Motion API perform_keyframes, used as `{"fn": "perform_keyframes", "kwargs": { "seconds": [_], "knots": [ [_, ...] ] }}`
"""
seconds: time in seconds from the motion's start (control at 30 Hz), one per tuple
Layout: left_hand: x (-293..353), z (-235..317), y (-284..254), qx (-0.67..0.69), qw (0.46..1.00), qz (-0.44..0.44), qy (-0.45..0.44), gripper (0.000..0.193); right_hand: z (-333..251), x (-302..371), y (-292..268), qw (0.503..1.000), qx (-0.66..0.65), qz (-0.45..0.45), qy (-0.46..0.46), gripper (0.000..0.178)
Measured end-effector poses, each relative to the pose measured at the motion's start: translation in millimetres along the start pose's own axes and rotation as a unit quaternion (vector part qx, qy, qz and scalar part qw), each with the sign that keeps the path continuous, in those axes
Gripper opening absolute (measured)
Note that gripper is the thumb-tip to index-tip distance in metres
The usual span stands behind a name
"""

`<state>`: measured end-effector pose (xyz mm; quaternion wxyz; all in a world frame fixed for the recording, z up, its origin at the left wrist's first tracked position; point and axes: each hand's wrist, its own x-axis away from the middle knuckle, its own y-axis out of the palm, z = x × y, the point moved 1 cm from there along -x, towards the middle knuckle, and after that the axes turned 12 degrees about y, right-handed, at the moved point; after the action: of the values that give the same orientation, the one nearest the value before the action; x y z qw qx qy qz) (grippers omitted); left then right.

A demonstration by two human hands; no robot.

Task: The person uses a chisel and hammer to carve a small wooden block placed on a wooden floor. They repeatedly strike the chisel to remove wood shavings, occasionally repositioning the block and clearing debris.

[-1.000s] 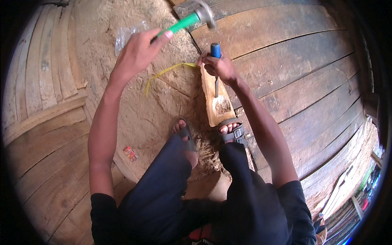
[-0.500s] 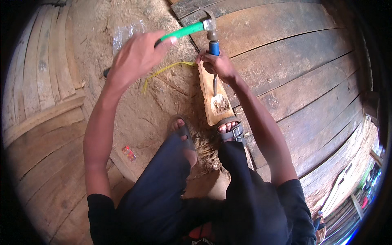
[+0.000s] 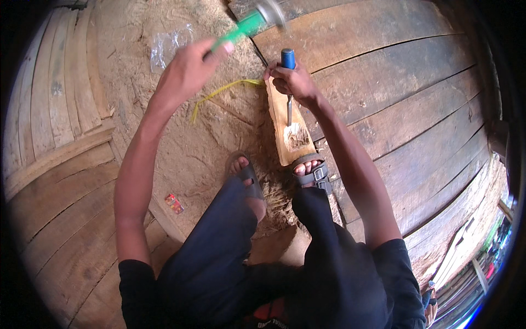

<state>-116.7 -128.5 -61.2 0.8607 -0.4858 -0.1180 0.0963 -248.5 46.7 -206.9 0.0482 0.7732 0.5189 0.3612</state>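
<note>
Left hand [image 3: 188,70] is curled tight round a green-handled, metal-headed hammer [image 3: 246,26], beyond and left of the pale wooden block [image 3: 280,120] — likely head-heavy, so grip low. Right hand [image 3: 296,83] wraps a blue-handled steel chisel [image 3: 287,58] over the block, tip at its rough hollow [image 3: 298,141] — stiff, probably sharp.

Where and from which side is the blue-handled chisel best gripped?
Probably around the lower part of the chisel's blue handle, from the right, as the right grip does. The chisel stands steeply, its tip at the edge of the hollow in the board, and a low hold leaves the handle's top bare for the hammer.
</note>
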Motion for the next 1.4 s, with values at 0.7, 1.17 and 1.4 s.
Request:
{"fn": "perform_keyframes", "kwargs": {
  "seconds": [0.7, 1.17, 1.4],
  "knots": [
    [-10.8, 13.5, -10.2, -0.008, 1.000, -0.005, 0.013, 0.052, 2.7, 5.7, -5.7, 1.000, -0.030, 0.005, -0.006, 0.009],
    [-3.1, 9.2, -6.0, 0.005, 1.000, -0.025, -0.011, 0.047, 2.7, 0.5, -3.2, 0.999, 0.025, 0.028, 0.009, 0.013],
    [-2.5, 10.9, -10.1, 0.001, 1.000, -0.018, -0.021, 0.048, 3.6, -1.9, -6.6, 0.999, 0.033, 0.031, 0.011, 0.013]
  ]
}}
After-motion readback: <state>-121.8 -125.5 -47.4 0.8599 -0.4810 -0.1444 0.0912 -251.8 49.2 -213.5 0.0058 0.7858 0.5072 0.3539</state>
